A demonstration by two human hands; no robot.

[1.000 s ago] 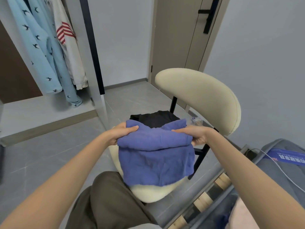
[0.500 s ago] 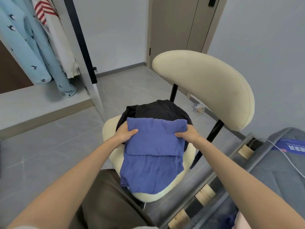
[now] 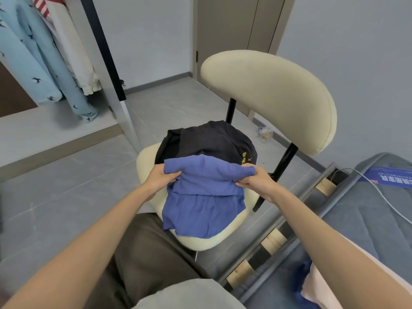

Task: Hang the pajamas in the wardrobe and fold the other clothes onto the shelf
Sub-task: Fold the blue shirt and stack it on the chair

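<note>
A blue garment (image 3: pixel 204 201) lies partly folded on the seat of a cream chair (image 3: pixel 269 94), its lower part draping over the seat's front edge. My left hand (image 3: pixel 159 178) pinches its upper left corner, and my right hand (image 3: pixel 256 180) grips its upper right corner. Behind it on the seat sits a folded black garment (image 3: pixel 211 141) with small yellow print. Light blue bird-print pajamas (image 3: pixel 35 63) hang in the open wardrobe at the upper left, beside a white garment with red stripes (image 3: pixel 69 45).
The wardrobe's pale floor shelf (image 3: pixel 44 130) runs along the left, bounded by a white and black frame post (image 3: pixel 107 63). A bed with a grey mattress (image 3: pixel 367 215), slats and a white cable is on the right. A closed door (image 3: pixel 234 30) stands behind the chair.
The blue garment came down onto the chair seat over the black garment. My hands now gather its top edge at both corners, lifting it slightly.
</note>
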